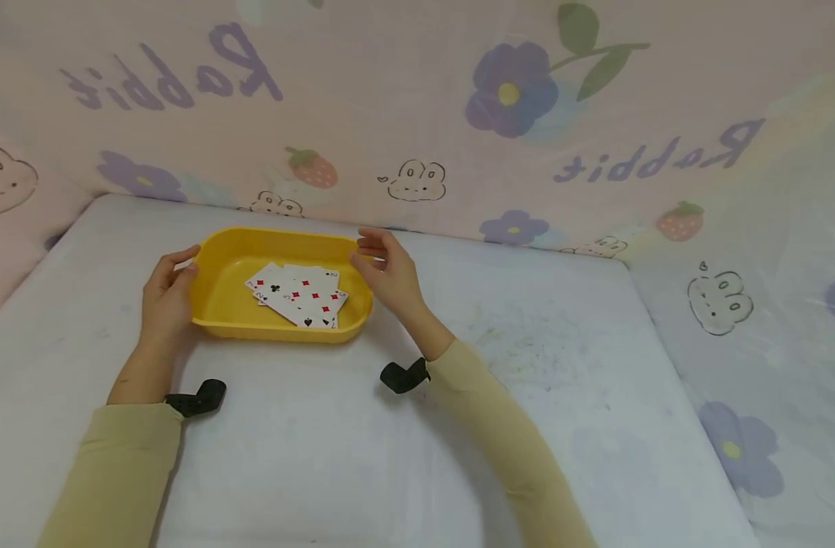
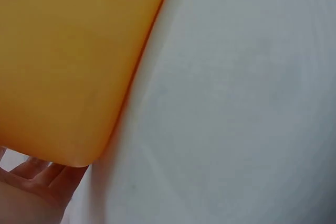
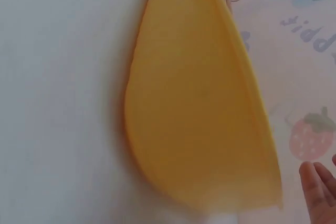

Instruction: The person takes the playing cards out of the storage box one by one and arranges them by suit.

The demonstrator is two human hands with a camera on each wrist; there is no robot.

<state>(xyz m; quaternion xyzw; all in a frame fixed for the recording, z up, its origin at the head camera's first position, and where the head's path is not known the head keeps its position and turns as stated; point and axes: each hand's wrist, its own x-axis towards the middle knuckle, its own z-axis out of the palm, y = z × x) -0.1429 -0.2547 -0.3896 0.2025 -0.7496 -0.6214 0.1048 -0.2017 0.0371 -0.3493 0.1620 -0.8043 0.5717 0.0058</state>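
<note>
Several white playing cards (image 1: 301, 295), with red diamonds and black suits showing, lie overlapped face up in a yellow plastic basin (image 1: 215, 330). My left hand (image 1: 167, 293) grips the basin's left end, thumb at the rim; in the left wrist view its fingers (image 2: 68, 182) lie against the outside of the end wall. Beside the opposite end is my right hand (image 1: 393, 278), holding nothing, its fingers extended. A gap separates its fingertips (image 3: 307, 170) from the basin's wall (image 3: 205, 98) in the right wrist view.
A pale cloth-covered table (image 1: 287, 457) lies under the basin, with faint stains (image 1: 527, 350) to the right. Behind the table's back edge hangs a pink printed curtain (image 1: 390, 91), close past the basin. Black wrist cameras (image 1: 203, 397) stick out from both wrists.
</note>
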